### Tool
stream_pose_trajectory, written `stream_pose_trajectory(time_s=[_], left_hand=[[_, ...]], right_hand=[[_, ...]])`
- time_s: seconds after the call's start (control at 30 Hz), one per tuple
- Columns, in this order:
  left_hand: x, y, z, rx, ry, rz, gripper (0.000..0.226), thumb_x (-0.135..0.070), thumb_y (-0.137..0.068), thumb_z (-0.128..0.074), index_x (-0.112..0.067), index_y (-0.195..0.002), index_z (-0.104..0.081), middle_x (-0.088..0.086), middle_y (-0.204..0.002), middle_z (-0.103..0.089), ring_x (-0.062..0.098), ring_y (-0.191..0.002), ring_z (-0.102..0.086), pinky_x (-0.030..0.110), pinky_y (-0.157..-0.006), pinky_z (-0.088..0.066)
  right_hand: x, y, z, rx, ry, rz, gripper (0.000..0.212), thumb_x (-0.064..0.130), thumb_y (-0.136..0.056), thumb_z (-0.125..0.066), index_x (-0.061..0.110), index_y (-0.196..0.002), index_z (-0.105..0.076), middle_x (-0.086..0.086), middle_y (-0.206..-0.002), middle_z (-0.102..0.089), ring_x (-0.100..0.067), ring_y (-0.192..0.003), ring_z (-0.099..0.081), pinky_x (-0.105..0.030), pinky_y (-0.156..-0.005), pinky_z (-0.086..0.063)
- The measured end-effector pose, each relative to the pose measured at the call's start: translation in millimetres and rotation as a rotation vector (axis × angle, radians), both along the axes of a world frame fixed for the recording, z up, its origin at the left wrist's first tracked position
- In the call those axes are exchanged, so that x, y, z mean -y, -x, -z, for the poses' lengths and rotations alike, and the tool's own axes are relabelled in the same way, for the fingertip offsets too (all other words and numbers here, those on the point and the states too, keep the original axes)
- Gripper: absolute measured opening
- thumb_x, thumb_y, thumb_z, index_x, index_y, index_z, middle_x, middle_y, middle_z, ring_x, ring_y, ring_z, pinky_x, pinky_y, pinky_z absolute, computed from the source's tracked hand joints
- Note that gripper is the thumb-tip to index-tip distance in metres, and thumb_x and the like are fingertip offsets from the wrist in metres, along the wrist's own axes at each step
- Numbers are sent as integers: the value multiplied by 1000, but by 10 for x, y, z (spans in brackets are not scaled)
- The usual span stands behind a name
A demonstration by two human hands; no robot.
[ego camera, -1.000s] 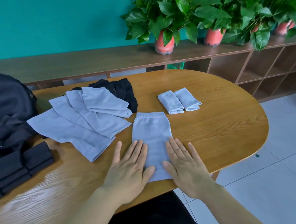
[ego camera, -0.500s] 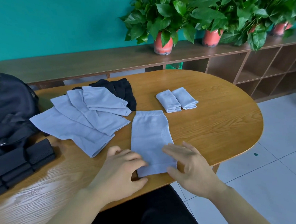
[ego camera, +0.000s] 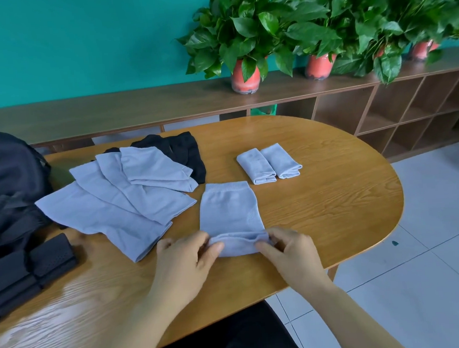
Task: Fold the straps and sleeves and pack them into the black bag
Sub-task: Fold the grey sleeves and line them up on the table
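A grey sleeve [ego camera: 228,212] lies lengthwise on the wooden table [ego camera: 333,193], its near end turned up into a small fold. My left hand [ego camera: 185,261] pinches the fold's left corner and my right hand [ego camera: 290,251] pinches its right corner. Several unfolded grey sleeves [ego camera: 121,197] fan out to the left, overlapping black sleeves [ego camera: 183,150]. Two folded grey sleeves [ego camera: 269,164] sit side by side at the far middle. The black bag [ego camera: 6,184] stands at the left edge, with folded black straps [ego camera: 26,269] in front of it.
A long wooden shelf unit [ego camera: 381,109] runs behind the table against the teal wall, carrying potted plants [ego camera: 243,42]. White tiled floor [ego camera: 433,268] lies to the right of the table's rounded end.
Both hands went from pressing flat on the sleeve to drawing back to its near edge and pinching it. The near end is now lifted and turned over toward the far end.
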State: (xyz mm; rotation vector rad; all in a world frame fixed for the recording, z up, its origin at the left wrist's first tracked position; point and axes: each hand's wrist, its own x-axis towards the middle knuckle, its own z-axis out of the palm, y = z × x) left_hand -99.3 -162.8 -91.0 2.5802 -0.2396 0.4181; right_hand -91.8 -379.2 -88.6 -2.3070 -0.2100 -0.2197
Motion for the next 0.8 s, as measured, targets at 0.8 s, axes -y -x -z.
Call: stream_pose_trajectory(time_s=[0.8], left_hand=[[49,-215,116,42,-59,-280,20,-30,-85,-69,-26,-80,-50,-13,-65,-52,15,-66,-53,34,-69,-26]], right_hand=[[-111,-288,45,-100,108,312,19,47,-89,-62,28,-91,-57,13,-79,-58,-6,-77,-55,-24,-60,-43]])
